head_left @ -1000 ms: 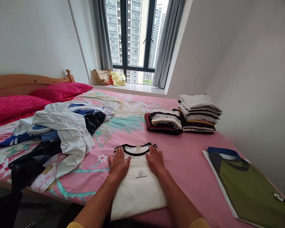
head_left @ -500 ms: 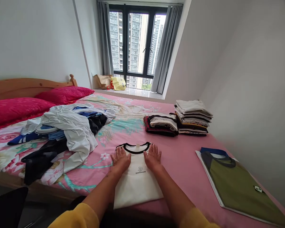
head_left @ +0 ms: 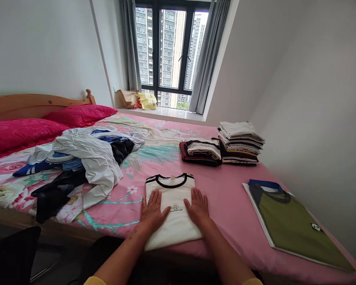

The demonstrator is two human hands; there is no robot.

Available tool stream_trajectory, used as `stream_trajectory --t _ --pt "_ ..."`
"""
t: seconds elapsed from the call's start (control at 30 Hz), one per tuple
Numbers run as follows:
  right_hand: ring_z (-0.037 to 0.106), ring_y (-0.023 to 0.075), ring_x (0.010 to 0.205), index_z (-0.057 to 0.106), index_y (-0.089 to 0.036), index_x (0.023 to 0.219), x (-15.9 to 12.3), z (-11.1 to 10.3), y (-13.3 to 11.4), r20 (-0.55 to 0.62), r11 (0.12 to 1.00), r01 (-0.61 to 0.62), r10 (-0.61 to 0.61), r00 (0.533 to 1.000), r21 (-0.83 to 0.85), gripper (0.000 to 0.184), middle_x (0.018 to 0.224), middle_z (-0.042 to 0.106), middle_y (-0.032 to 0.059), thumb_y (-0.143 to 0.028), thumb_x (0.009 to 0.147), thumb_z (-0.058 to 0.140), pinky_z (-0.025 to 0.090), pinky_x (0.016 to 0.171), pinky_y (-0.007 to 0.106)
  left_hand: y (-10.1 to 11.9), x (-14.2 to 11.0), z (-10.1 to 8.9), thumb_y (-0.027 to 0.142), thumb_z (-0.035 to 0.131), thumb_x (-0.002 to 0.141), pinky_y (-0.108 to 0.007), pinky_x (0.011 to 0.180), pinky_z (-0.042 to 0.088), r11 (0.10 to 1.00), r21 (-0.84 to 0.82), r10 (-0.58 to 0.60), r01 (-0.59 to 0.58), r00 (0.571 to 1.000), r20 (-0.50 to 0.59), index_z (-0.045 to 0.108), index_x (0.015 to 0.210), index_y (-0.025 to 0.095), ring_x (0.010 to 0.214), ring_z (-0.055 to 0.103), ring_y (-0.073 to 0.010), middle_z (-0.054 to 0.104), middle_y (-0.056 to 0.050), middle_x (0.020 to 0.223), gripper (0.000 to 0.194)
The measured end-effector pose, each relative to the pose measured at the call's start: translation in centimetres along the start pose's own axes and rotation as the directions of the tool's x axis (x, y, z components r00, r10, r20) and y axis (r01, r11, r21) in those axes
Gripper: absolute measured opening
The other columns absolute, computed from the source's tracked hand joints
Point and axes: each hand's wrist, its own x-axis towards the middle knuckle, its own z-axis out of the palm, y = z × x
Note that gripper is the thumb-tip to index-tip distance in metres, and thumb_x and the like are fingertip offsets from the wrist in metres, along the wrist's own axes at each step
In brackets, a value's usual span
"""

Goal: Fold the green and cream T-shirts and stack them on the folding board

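Note:
A white T-shirt [head_left: 173,227] with a black neckband and a small printed logo lies folded at the bed's near edge, collar away from me. My left hand [head_left: 154,211] rests flat on its left side, fingers stretched out. On the right side of the shirt lies my right hand [head_left: 198,208], likewise flat with the thumb pointing inward. Both palms press on the cloth without gripping it. To the right is a folded olive-green T-shirt [head_left: 296,225] with a panda patch, on top of other folded garments.
A loose heap of clothes [head_left: 89,158] covers the bed's left part. Farther back stand a low folded pile [head_left: 201,152] and a taller stack of folded clothes [head_left: 240,142]. Red pillows [head_left: 80,114] lie by the headboard [head_left: 38,103]. Bags [head_left: 148,101] sit on the windowsill.
Both hands have slid from beside the collar down toward me along the shirt, baring the neckband and striped shoulders. The camera view has shifted slightly.

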Motion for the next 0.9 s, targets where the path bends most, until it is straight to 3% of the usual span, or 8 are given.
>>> stream_trajectory --t 0.17,0.3,0.37,0.5,0.63,0.77,0.83,0.9 --pt "-0.005 0.0205 0.14 0.01 -0.012 0.146 -1.4 -1.6 -2.9 0.029 0.998 -0.06 0.061 0.998 -0.009 0.069 0.153 0.002 0.005 -0.052 0.09 0.017 -0.01 0.109 0.05 2.6 -0.8 -1.4 0.048 0.035 0.085 -0.059 0.107 -0.01 1.0 0.024 -0.016 0.016 1.0 0.027 0.031 0.142 0.011 0.14 0.01 -0.0289 0.018 -0.014 0.151 0.069" --pt "-0.002 0.0155 0.14 0.016 -0.017 0.146 -4.1 -1.2 -3.7 -0.001 0.981 0.195 -0.196 0.981 -0.014 0.061 0.153 0.009 0.0023 -0.047 0.092 0.015 -0.008 0.111 0.042 3.8 -3.8 -0.3 0.042 0.034 0.087 -0.056 0.11 -0.005 0.991 -0.002 0.136 -0.137 0.99 -0.04 0.032 0.142 0.016 0.14 0.014 -0.0266 0.021 -0.009 0.151 0.06" --pt "0.003 0.0165 0.14 0.019 -0.018 0.146 -5.4 -0.5 -2.4 0.019 0.979 0.206 -0.205 0.979 -0.013 0.062 0.153 0.013 0.0024 -0.048 0.092 0.015 -0.004 0.112 0.041 3.0 -5.6 0.7 0.047 0.035 0.087 -0.054 0.112 0.0 0.987 -0.013 0.161 -0.161 0.986 -0.048 0.03 0.143 0.017 0.139 0.017 -0.0261 0.022 -0.009 0.15 0.063" --pt "0.009 0.0202 0.14 0.019 -0.014 0.145 -6.8 0.5 1.2 -0.034 0.999 0.037 -0.038 0.999 -0.039 0.065 0.152 0.016 0.0045 -0.05 0.091 0.016 -0.001 0.112 0.044 -0.6 -8.6 2.1 0.055 0.033 0.086 -0.05 0.113 0.001 0.992 0.012 0.125 -0.124 0.987 -0.102 0.025 0.144 0.017 0.139 0.017 -0.0247 0.02 -0.008 0.151 0.07" --pt "0.01 0.0202 0.14 0.02 -0.013 0.145 -6.9 0.2 2.2 -0.034 0.998 0.014 -0.016 0.999 -0.055 0.065 0.152 0.017 0.0047 -0.048 0.091 0.016 -0.001 0.112 0.045 -2.4 -9.9 2.1 0.053 0.034 0.087 -0.046 0.114 0.003 0.997 0.007 0.079 -0.079 0.989 -0.126 0.027 0.144 0.016 0.139 0.02 -0.0238 0.022 -0.008 0.15 0.068" --pt "0.007 0.0227 0.14 0.018 -0.011 0.145 -7.2 -1.1 0.0 0.033 0.995 -0.075 0.077 0.996 -0.07 0.065 0.152 0.014 0.0072 -0.046 0.091 0.017 0.002 0.111 0.051 0.1 -9.8 0.6 0.043 0.041 0.086 -0.055 0.111 0.007 0.999 -0.041 -0.037 0.032 0.989 -0.144 0.039 0.138 0.015 0.137 0.023 -0.0284 0.029 -0.012 0.148 0.059" --pt "0.004 0.0225 0.14 0.017 -0.012 0.146 -7.5 -1.6 -1.5 0.017 0.995 -0.052 0.053 0.998 -0.082 0.064 0.152 0.012 0.0064 -0.045 0.091 0.018 0.001 0.11 0.053 2.2 -9.2 -0.6 0.037 0.039 0.087 -0.057 0.11 0.006 0.997 -0.068 0.011 -0.023 0.985 -0.172 0.04 0.138 0.016 0.138 0.021 -0.0274 0.028 -0.011 0.148 0.055" --pt "0.001 0.0204 0.141 0.018 -0.014 0.146 -7.7 -1.6 -2.8 -0.007 0.995 0.05 -0.051 0.999 -0.081 0.062 0.152 0.011 0.0041 -0.045 0.092 0.016 -0.001 0.111 0.05 3.9 -8.1 -1.5 0.035 0.034 0.09 -0.056 0.111 0.004 0.982 -0.089 0.146 -0.164 0.973 -0.179 0.034 0.14 0.019 0.139 0.018 -0.0241 0.023 -0.007 0.15 0.053"
